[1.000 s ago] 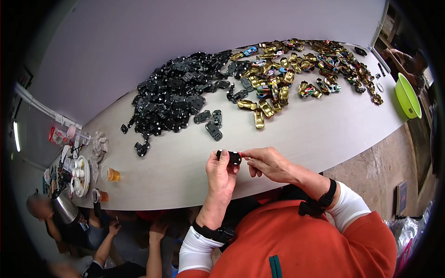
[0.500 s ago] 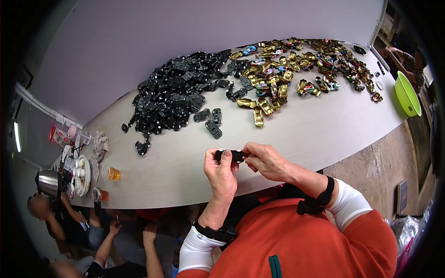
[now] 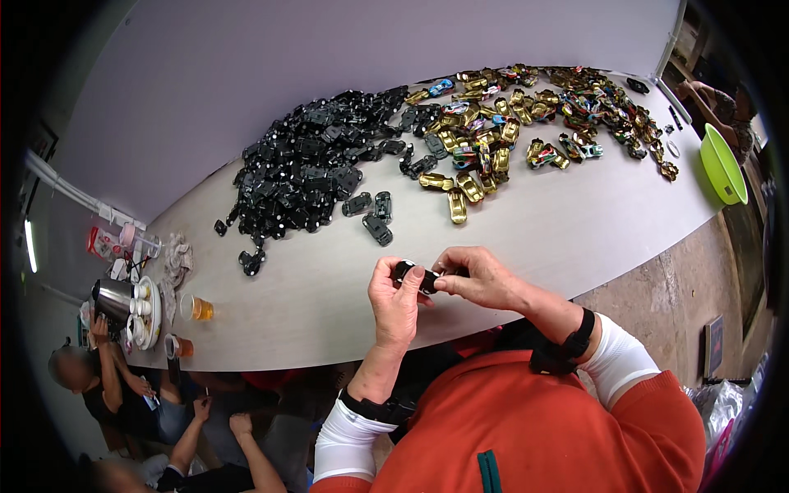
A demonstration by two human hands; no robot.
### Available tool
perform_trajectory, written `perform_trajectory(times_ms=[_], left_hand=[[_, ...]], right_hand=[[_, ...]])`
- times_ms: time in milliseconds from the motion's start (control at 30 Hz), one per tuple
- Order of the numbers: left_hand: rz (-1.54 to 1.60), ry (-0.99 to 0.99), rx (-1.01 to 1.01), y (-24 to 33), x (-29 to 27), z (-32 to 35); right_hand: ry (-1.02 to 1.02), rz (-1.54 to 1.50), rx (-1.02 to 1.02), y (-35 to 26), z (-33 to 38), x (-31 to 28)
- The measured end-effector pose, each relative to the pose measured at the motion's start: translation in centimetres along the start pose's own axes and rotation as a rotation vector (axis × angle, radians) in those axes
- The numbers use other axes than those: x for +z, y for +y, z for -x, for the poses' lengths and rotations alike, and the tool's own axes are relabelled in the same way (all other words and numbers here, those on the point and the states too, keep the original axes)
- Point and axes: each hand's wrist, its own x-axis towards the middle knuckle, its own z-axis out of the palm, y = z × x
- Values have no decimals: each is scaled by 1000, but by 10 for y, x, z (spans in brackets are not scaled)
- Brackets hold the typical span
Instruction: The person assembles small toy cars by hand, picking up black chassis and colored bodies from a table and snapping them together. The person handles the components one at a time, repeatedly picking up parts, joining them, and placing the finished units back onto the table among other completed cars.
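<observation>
Above the near edge of the table, both my hands hold one black toy car chassis with pale wheels. My left hand is closed around its left end, thumb lying across it. The fingers and thumb of my right hand pinch its right end. Beyond my hands a few black chassis lie apart from a large pile of black chassis. To the right of that pile spread many gold and coloured toy car bodies.
At the left stand two cups of amber drink, a round tray, a metal kettle and a crumpled cloth. A green basin is at the right end. People sit at lower left; another person is at far right.
The chassis has tilted in my hands, its right end now lower. My right thumb has shifted onto it. At lower left, a person's hand has reached up to the kettle, which has moved.
</observation>
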Motion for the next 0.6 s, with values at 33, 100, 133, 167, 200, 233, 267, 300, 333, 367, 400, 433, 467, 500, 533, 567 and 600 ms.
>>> perform_trajectory(times_ms=[33,100,133,167,200,233,267,300,333,367,400,433,467,500,533,567,600], left_hand=[[-24,-37,-42,2,1,0],[59,18,-67,4,7,3],[102,47,-77,3,10,5],[148,61,-26,-3,12,7],[132,44,-21,-6,9,7],[115,28,-17,-8,5,6],[99,11,-13,-9,2,6],[42,-16,-6,-8,-2,6],[37,-70,-63,-6,-5,7],[32,-125,-119,-3,-7,7],[22,-183,-175,0,-9,7],[-76,-209,-177,2,-9,9],[-138,-235,-131,1,-11,9],[-198,-262,-84,-2,-13,8],[-257,-289,-36,-3,-14,7],[-300,-306,-5,-3,-15,7],[-341,-316,29,-2,-16,6]], right_hand=[[37,60,16,-1,-1,4],[97,-100,98,-8,0,9],[124,-179,137,-10,0,10],[143,-209,99,-5,-2,12],[100,-200,109,-4,-2,9],[58,-192,120,-4,-1,5],[16,-183,131,-4,0,0],[27,-220,81,-11,1,-6],[40,-159,166,-11,2,-15],[44,-185,197,-14,0,-21],[50,-215,224,-18,-1,-25],[31,-283,186,-20,-2,-25],[-4,-234,139,-19,-3,-25],[-39,-182,93,-18,-4,-24],[-74,-131,47,-16,-5,-24],[-81,-94,46,-14,-5,-22],[-85,-41,44,-15,-6,-20]])
